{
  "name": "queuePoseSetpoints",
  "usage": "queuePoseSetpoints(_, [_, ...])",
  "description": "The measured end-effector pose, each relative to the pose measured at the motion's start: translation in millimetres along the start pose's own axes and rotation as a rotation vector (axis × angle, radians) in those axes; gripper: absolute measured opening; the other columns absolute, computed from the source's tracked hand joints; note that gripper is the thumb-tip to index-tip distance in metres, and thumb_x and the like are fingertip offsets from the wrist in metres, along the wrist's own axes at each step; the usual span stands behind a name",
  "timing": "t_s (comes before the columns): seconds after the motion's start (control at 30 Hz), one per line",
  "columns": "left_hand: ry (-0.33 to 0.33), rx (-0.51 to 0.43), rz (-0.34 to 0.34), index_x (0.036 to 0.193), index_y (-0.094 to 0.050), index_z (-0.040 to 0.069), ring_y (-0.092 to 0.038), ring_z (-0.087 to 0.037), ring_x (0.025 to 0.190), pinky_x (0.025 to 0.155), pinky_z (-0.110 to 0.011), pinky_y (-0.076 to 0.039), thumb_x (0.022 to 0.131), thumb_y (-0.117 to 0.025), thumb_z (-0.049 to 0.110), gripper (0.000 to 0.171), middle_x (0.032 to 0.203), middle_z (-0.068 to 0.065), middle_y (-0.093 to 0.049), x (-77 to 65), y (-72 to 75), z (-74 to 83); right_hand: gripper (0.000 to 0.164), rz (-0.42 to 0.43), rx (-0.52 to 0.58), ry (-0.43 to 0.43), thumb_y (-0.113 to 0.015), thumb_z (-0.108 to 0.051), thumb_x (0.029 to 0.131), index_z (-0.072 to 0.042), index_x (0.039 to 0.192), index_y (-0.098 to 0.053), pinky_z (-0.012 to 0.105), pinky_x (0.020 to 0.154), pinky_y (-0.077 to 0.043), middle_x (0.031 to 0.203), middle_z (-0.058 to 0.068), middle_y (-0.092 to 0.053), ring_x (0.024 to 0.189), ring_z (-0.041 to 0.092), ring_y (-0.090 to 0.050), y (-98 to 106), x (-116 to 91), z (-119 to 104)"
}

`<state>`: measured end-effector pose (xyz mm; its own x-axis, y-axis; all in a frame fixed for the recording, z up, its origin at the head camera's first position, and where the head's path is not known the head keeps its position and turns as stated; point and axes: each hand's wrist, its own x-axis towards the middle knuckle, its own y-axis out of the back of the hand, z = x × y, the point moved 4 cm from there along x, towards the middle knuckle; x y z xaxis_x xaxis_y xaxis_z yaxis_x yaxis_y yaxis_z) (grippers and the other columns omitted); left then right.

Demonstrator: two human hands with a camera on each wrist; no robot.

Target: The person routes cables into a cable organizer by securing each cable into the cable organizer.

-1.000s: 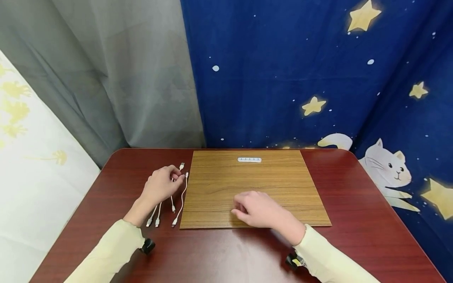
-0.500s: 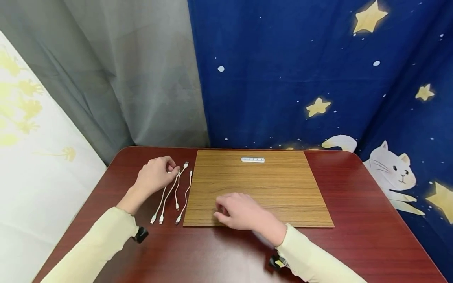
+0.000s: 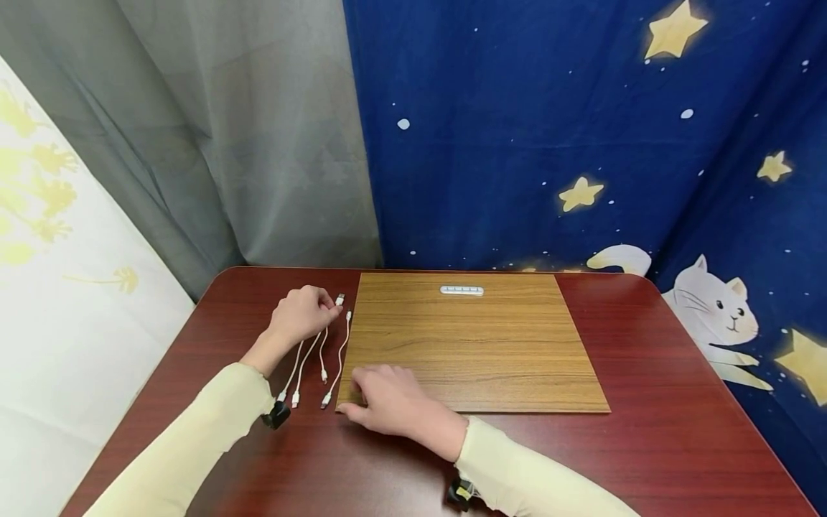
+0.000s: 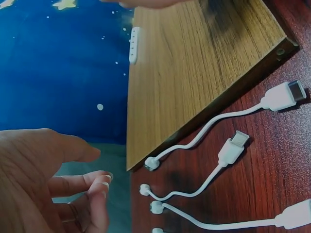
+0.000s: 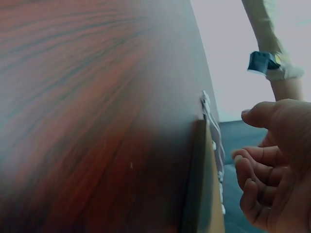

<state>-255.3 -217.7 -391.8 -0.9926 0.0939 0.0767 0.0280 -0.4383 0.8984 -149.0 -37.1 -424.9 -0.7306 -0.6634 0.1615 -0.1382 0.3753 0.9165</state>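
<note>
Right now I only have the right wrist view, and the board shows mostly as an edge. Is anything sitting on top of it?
Observer: Yes, the head view shows a small white strip near the far edge of the board.
Operator: The white cables beside it run together for me. How many are there?
Observer: Four, spread out along the board's left side.
Operator: And is anything being held over there?
Observer: No, the left wrist view shows the left hand with nothing in its grasp.

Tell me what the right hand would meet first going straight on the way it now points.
Most likely the white cable beside the left edge of the wooden board, though the right hand looks raised, so it might pass over.
</note>
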Motion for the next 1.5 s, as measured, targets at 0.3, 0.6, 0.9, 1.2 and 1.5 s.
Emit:
queuePoseSetpoints(0.3, [0.078, -0.013, -0.042, 0.080, -0.072, 0.011, -0.060, -0.025, 0.065, 0.060, -0.044, -0.048, 0.092, -0.074, 0.036, 0.027, 0.073, -0.001, -0.065, 10.4, -9.2, -5.8, 0.037, 0.035, -0.009, -0.088, -0.078, -0.051, 0.085, -0.021, 0.081, -0.058, 0.028, 0.049, -0.039, 0.071, -0.014, -0.047, 0.060, 0.008, -0.049, -13, 22, -6])
queuePoseSetpoints(0.6, [0.121, -0.012, -0.064, 0.078, -0.070, 0.012, -0.057, -0.023, 0.061, 0.057, -0.039, -0.045, 0.093, -0.073, 0.038, 0.030, 0.068, -0.001, -0.062, 15.4, -19.8, -13.2, 0.040, -0.007, -0.073, -0.117, -0.076, -0.057, 0.085, -0.022, 0.079, -0.056, 0.032, 0.054, -0.044, 0.074, -0.012, -0.050, 0.066, 0.011, -0.055, -24, 35, -14])
queuePoseSetpoints(0.9, [0.120, 0.020, -0.079, 0.072, -0.069, 0.015, -0.057, -0.023, 0.059, 0.054, -0.040, -0.045, 0.093, -0.073, 0.039, 0.032, 0.063, 0.000, -0.060, 21.6, -26.2, -9.7, 0.039, -0.066, -0.267, -0.110, -0.072, -0.063, 0.086, -0.024, 0.083, -0.066, 0.035, 0.054, -0.048, 0.081, -0.007, -0.063, 0.072, 0.017, -0.065, -37, 42, -25])
queuePoseSetpoints(1.2, [0.128, 0.052, -0.093, 0.068, -0.065, 0.015, -0.057, -0.023, 0.059, 0.053, -0.039, -0.044, 0.093, -0.072, 0.037, 0.034, 0.064, 0.000, -0.059, 25.0, -31.8, -9.2, 0.039, -0.141, -0.331, -0.140, -0.072, -0.064, 0.085, -0.028, 0.073, -0.067, 0.036, 0.056, -0.049, 0.075, -0.007, -0.063, 0.071, 0.015, -0.065, -46, 49, -32])
queuePoseSetpoints(1.5, [0.153, 0.066, -0.109, 0.071, -0.065, 0.015, -0.059, -0.025, 0.064, 0.056, -0.042, -0.047, 0.093, -0.072, 0.037, 0.032, 0.070, -0.002, -0.061, 27.7, -38.0, -11.6, 0.042, -0.131, -0.334, -0.154, -0.069, -0.060, 0.089, -0.025, 0.066, -0.063, 0.037, 0.054, -0.048, 0.071, -0.005, -0.063, 0.067, 0.016, -0.064, -49, 52, -34])
